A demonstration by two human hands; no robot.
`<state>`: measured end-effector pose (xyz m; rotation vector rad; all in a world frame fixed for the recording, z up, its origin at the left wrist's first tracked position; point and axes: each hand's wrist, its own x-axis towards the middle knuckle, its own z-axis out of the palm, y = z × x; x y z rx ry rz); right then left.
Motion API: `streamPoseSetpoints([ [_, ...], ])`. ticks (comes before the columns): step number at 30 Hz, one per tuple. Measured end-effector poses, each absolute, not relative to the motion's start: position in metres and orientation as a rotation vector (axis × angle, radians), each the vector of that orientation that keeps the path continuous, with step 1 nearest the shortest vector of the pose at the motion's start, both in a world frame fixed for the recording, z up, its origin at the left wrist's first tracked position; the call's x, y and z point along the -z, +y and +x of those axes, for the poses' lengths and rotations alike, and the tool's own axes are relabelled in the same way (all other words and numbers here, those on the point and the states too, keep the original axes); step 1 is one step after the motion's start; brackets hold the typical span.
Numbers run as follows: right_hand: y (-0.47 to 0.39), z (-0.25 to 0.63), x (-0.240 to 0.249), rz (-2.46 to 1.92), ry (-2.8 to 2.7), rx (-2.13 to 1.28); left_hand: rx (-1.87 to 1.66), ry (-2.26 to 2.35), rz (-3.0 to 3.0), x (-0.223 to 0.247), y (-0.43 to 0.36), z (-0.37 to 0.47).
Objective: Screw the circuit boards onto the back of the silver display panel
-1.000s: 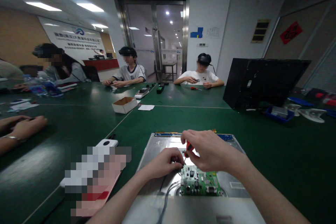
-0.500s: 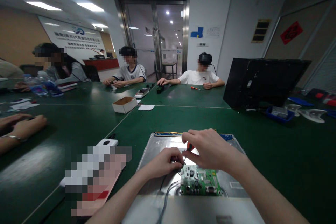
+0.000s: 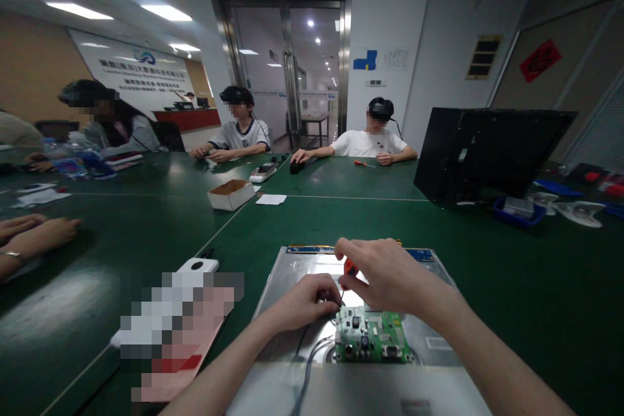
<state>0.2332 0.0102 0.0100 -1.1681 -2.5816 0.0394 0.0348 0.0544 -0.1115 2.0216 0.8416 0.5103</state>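
Observation:
A metal display panel (image 3: 439,312) lies flat on the green table, with a green circuit board (image 3: 375,337) on it. My right hand (image 3: 385,271) holds a red and black screwdriver (image 3: 350,267) by its handle, its shaft pointing down at the board's upper left corner. Beside the shaft tip, my left hand (image 3: 312,299) has its fingers closed at that same corner; whatever they pinch is too small to make out. Grey cables (image 3: 308,377) run from the board's left side toward me.
Left of the panel lie a white device (image 3: 201,265) and a pinkish, blurred item (image 3: 182,361). Farther off are an open box (image 3: 231,195), a black monitor (image 3: 492,153) and a blue tray (image 3: 519,213). Other people sit around the table; another person's hands (image 3: 43,237) rest at left.
The screwdriver handle in my right hand has shifted and turned slightly. My left hand keeps its place. The other person's hands at left have moved a little left.

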Motion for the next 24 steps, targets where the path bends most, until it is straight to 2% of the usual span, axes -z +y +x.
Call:
streamPoseSetpoints([
  [6, 0.0107, 0.2329, -0.0133, -1.226, -2.614, 0.059, -0.511, 0.809, 2.012, 0.1100, 0.0535, 0.0347],
  [17, 0.0070, 0.2338, -0.0108, -1.149, -2.578, -0.172, -0.506, 0.825, 2.049, 0.1118, 0.0552, 0.0360],
  [24, 0.0107, 0.2320, -0.0095, -1.225, -2.545, -0.056, -0.549, 0.821, 2.040, 0.1108, 0.0536, 0.0351],
])
